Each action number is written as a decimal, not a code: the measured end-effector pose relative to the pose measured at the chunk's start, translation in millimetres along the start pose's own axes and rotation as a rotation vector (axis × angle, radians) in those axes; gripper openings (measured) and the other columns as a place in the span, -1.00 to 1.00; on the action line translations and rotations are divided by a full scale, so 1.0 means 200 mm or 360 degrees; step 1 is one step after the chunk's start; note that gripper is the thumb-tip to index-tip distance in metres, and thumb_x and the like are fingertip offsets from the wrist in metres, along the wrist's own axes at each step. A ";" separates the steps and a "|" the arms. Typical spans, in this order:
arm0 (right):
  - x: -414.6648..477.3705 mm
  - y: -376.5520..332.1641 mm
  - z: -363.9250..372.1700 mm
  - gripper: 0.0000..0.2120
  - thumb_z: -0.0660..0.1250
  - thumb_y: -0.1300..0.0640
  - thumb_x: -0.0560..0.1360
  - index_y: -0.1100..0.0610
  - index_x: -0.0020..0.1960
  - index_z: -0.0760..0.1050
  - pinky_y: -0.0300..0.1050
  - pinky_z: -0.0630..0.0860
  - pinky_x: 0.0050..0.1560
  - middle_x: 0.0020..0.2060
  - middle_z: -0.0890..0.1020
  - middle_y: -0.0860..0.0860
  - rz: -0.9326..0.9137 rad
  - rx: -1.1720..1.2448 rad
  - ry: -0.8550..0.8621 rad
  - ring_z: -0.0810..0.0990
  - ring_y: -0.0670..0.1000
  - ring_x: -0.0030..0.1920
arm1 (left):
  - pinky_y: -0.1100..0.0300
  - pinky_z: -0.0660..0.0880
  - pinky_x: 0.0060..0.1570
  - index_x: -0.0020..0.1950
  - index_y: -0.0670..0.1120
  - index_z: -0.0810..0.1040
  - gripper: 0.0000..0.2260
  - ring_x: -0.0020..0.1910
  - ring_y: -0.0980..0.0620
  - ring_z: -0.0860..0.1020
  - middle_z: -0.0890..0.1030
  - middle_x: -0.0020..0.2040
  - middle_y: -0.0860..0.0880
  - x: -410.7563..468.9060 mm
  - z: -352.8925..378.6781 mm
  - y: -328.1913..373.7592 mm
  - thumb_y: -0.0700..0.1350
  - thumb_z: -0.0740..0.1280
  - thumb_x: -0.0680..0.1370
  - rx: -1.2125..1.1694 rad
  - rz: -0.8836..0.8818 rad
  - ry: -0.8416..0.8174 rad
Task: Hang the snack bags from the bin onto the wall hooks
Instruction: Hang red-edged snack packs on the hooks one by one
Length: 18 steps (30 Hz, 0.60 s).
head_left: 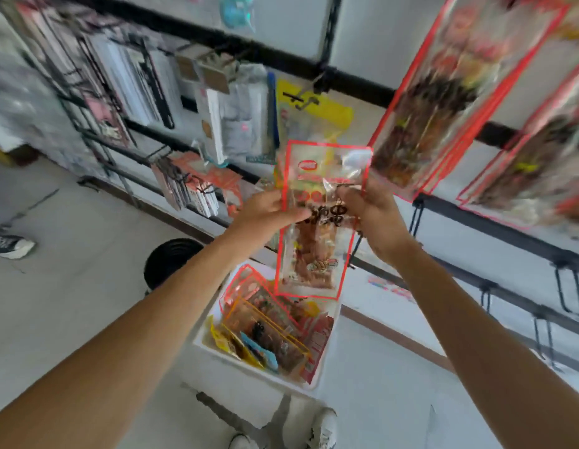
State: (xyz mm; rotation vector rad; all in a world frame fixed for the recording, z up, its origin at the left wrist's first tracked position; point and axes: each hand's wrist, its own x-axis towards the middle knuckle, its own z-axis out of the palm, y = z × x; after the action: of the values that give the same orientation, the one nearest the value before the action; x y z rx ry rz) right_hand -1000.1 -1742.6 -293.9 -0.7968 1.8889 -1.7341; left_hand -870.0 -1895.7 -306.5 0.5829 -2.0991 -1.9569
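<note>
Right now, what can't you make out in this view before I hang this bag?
Head view only.
- Snack bag: hang hole lost in glare and blur.
- Left hand and right hand: fingers behind the bag hidden.
- Bin: far end covered by the held bag; lower layers buried.
- Hanging bags: tops cut by the frame edge, print blurred.

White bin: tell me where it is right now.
Head view, lower centre: the white bin sits on the floor below the snack bag gripped by the left hand and right hand, right of a black round object.
</note>
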 end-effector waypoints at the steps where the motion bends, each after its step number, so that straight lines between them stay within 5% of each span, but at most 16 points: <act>1: -0.03 -0.06 -0.05 -0.85 0.26 0.26 0.60 0.05 -0.06 0.53 -0.19 0.54 -0.32 -0.19 0.62 0.01 -0.0012 0.0012 0.0046 0.57 -0.07 -0.24 | 0.27 0.52 0.03 0.09 -0.04 0.63 -0.84 0.02 0.16 0.64 0.69 0.04 0.01 0.01 0.05 0.07 -0.15 0.44 0.51 0.0026 0.0049 -0.0001; 5: -0.14 -0.28 -0.25 -0.93 0.28 0.26 0.59 0.23 -0.07 0.47 0.01 0.60 -0.21 -0.28 0.63 -0.06 -0.0082 -0.0019 0.0201 0.60 -0.06 -0.27 | 0.31 0.54 -0.13 -0.04 -0.01 0.64 -0.93 -0.17 0.23 0.63 0.68 -0.11 0.03 0.02 0.23 0.32 -0.16 0.45 0.51 0.0069 0.0192 -0.0024; 13: -0.38 -0.65 -0.69 -0.85 0.35 0.24 0.54 0.34 0.01 0.52 -0.23 0.49 -0.35 -0.14 0.60 0.31 -0.0268 -0.0214 0.0450 0.55 -0.04 -0.29 | 0.05 0.63 -0.07 0.05 -0.11 0.67 -0.84 -0.09 0.03 0.67 0.71 -0.03 -0.08 0.02 0.61 0.70 -0.18 0.47 0.48 0.0124 0.0373 -0.0216; 18: -0.50 -0.82 -0.97 -0.84 0.34 0.24 0.56 0.30 0.09 0.48 -0.09 0.58 -0.32 -0.29 0.62 0.09 -0.0524 -0.0323 0.0640 0.61 -0.02 -0.34 | 0.12 0.55 -0.05 -0.02 -0.03 0.66 -0.91 -0.16 0.11 0.63 0.69 -0.15 0.03 -0.01 0.86 0.86 -0.13 0.47 0.49 0.0242 0.0449 -0.0297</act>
State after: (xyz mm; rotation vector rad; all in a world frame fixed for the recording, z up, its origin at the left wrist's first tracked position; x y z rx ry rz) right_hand -1039.0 -1540.0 -115.9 -0.9317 2.3349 -2.0453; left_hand -963.3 -1733.4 -152.4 0.1197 -2.3080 -1.7644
